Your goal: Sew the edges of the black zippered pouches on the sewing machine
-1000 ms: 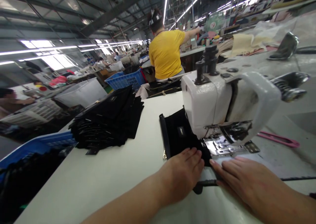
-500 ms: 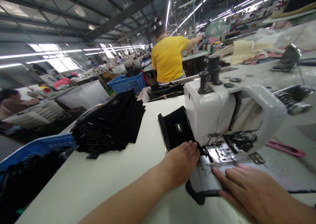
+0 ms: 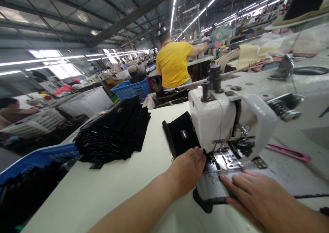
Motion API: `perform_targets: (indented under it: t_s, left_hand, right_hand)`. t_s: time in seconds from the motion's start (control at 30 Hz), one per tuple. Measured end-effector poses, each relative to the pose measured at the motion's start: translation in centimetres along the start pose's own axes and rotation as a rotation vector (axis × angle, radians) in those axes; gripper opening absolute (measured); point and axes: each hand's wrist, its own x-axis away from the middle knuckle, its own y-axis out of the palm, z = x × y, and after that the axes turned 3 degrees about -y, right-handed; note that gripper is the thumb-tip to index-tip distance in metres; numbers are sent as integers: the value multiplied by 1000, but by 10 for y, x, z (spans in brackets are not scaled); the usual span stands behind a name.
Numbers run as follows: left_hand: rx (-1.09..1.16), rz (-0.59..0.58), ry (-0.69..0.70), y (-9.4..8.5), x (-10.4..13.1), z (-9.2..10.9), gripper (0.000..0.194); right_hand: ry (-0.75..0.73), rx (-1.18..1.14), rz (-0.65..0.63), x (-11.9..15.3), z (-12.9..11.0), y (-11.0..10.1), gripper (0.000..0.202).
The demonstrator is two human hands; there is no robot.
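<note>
My left hand (image 3: 189, 171) lies flat, fingers together, on the near edge of a black fabric pouch piece (image 3: 185, 125) with a small label and a zipper along its left side. The piece's right edge runs in by the presser foot of the white sewing machine (image 3: 209, 120). On the metal bed plate (image 3: 212, 186), my right hand (image 3: 254, 195) rests with its fingers stretched out, just in front of the needle area. A black rounded flap (image 3: 203, 202) shows below the plate's near edge; whether it joins the pouch piece is hidden.
Left of my arm a stack of black fabric pieces (image 3: 115, 133) sits on the white table (image 3: 133, 185). A blue crate (image 3: 48, 154) with dark pieces stands beyond the table's left edge. Pink thread snips (image 3: 290, 152) lie right of the machine. A person in a yellow shirt (image 3: 173, 63) sits ahead.
The view has turned a little, so the machine's right side and the snips appear farther left. Both hands and the pouch piece keep nearly the same places.
</note>
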Motion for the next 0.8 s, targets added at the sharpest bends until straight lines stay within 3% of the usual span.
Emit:
perform_targets:
  t_s: [0.07,0.13,0.23,0.3,0.4,0.53,0.63,0.73,0.8]
  left_hand:
    - [178,-24,-74,-10,3,-7,31]
    - [379,-45,-237,-24,10,-13,26]
    - [599,-82,-377,-44,27,-6,29]
    - [693,-97,-290,-52,36,9,32]
    - [721,-86,-103,-50,43,34,47]
    - [580,31,-130,-33,48,50,71]
    - [525,114,-149,-25,52,52,68]
    - [508,194,-154,-24,56,53,59]
    - [503,273,-145,-27,58,54,51]
  right_hand:
    - [4,-15,9,-1,0,-1,52]
    - [10,-56,5,0,1,-2,50]
    - [-13,-115,-17,3,2,-2,42]
    - [-42,-155,-49,7,4,-2,35]
    - [-74,-231,-119,11,6,-3,27]
    - [-87,-271,-128,12,7,-4,23]
    - [-20,-276,-133,9,5,-2,16]
    - [41,-260,-194,5,4,-1,33]
    - [59,-263,-236,2,4,-2,30]
